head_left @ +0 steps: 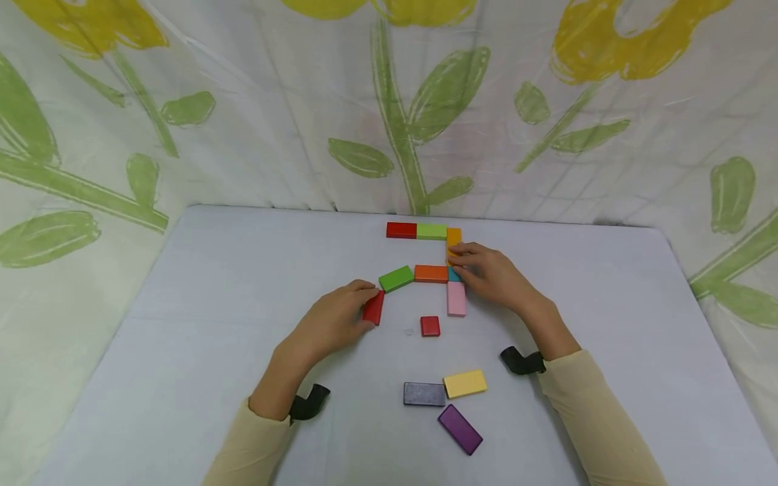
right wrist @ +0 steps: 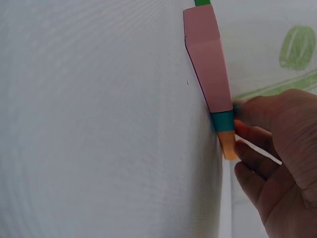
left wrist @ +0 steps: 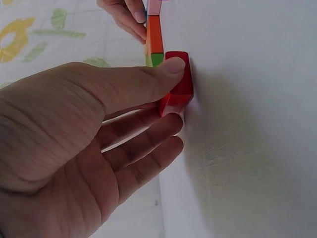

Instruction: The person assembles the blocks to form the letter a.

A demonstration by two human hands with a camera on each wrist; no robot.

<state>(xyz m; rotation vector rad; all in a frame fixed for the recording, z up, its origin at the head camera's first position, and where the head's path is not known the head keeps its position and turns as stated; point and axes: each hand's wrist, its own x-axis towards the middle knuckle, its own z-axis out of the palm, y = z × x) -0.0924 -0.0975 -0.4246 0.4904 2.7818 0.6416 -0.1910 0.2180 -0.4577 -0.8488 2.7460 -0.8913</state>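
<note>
My left hand pinches a red block at the left end of a row; in the left wrist view the thumb lies on one end, the other fingers behind. A light-touching right hand rests its fingers against an orange-yellow block and its thumb by a small teal block, partly covered. A pink block extends below the teal one. An orange block joins it on the left, followed by a tilted green block. Along the top are a dark red block and a lime block.
A small red square block lies inside the shape. Nearer the person are a dark grey block, a yellow block and a purple block. A flowered curtain hangs behind the white table.
</note>
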